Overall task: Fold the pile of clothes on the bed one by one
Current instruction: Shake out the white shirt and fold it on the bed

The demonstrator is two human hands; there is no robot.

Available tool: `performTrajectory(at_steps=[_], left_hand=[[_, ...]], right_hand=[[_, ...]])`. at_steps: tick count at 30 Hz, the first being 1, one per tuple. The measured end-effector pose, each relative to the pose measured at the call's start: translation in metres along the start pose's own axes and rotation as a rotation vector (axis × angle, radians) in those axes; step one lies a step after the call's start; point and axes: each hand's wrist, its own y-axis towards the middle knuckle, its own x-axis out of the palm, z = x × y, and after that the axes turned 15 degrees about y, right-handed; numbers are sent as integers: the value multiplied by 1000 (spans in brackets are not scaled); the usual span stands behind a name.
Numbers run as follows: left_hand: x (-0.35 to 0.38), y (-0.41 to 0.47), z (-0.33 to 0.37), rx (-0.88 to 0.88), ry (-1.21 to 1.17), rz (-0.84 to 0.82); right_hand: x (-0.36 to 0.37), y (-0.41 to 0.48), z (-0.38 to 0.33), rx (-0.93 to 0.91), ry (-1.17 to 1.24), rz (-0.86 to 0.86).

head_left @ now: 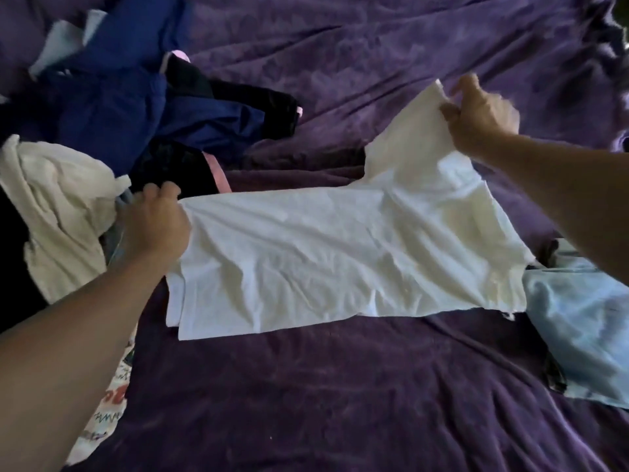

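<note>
Head view: a white shirt (340,253) is seen spread crosswise on a purple bedspread (340,396) and is held at both ends. The left hand (155,223) is set at the shirt's left edge, knuckles up, with its fingers (160,191) curled over the cloth and gripping it. The right hand (480,114) is raised at the far right corner, where a flap of the shirt is pinched between thumb and fingertips and lifted off the bedspread. Between the two sets of fingers the shirt is stretched out and creased, with most of its body lying flat and its near edge resting on the bedspread. Just beyond the left fingers the pile of clothes (190,131) is heaped. A black garment (170,168) with a pink band (218,175) lies nearest them, a blue garment (129,39) is piled farther off, and a cream garment (58,199) is bunched just to their left. Below the left fingers, a printed cloth (112,403) is partly covered by the forearm. Below the right fingers, beside the forearm, a pale blue garment (578,328) is laid on the bedspread. Whether its upper edge is tucked under the shirt's right end or only lies beside it cannot be told.
</note>
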Motion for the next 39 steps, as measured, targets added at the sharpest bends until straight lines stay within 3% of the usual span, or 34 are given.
performTrajectory(at_steps=[4,7,11,14,18,22,25,29,32,36,39], left_hand=[[7,-9,35,33,-58,-130],[13,-39,64,134,-95,-231],[21,-87,97,280,-149,-241],[27,-117,106,365,-146,-268],[36,-134,98,493,-43,-316],[21,-116,105,491,8,-338],[6,-92,124,540,-81,-234],[-13,-67,165,691,-281,-118],[-23,-46,202,742,-411,-160],[-34,-8,247,699,-672,-360],[-43,12,260,465,-966,-662]], right_hand=[[23,-12,9,-21,-29,-83],[33,-54,19,-222,-10,-103],[46,-128,58,-434,-66,-215],[40,-153,103,-252,-168,-347],[22,-141,139,86,-243,-333],[13,-108,112,96,-128,-126],[18,-56,70,181,82,-47],[36,14,29,438,340,-210],[46,40,16,578,426,-341],[34,47,14,490,479,-315],[4,14,26,147,451,-256]])
